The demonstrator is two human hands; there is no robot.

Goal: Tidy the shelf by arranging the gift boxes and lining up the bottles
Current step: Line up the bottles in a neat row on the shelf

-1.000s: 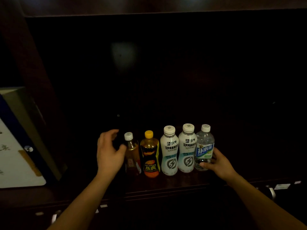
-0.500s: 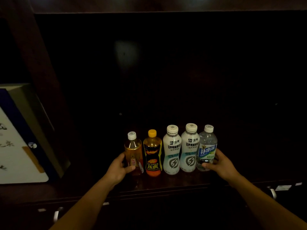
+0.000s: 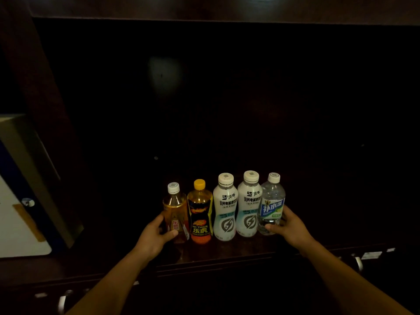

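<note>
At lower centre of the frame, five upright bottles line a dark shelf (image 3: 227, 248). Left hand (image 3: 154, 235) grasps the amber bottle (image 3: 175, 212) at the row's left end; right hand (image 3: 291, 228) grasps the clear water bottle (image 3: 271, 205) at its right. Both forearms reach up from below. A gift box (image 3: 20, 201) leans at the left edge.

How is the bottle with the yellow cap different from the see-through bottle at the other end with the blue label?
The yellow-capped bottle has dark amber drink and a black and orange label; the clear bottle holds clear liquid and has a blue and white label. The yellow-capped bottle's cap is yellow, the clear bottle's white. No hand is on the yellow-capped bottle, while the right hand grips the clear bottle. Both stand upright in one row on the dark shelf.
</note>
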